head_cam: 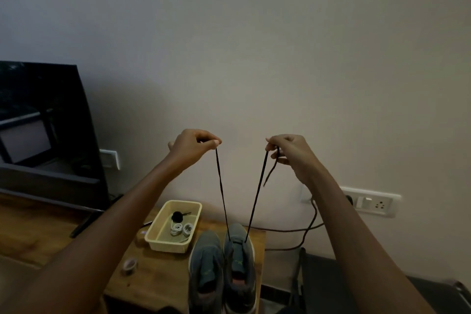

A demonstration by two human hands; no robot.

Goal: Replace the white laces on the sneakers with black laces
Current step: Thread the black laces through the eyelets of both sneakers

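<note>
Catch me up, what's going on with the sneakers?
A person is lacing the right-hand sneaker: the left hand and right hand each pinch one strand of a black lace, pulled up taut from its lowest eyelets. The other sneaker shows no lace. Two coiled white laces and a spare black lace lie in the yellow tray.

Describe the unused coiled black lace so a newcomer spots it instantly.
On the wooden table, left of the two grey sneakers, stands a cream plastic basket. The coiled black lace lies at its far end. Its neighbours, two coiled white laces, sit nearer and are pale; it alone is dark.
</note>
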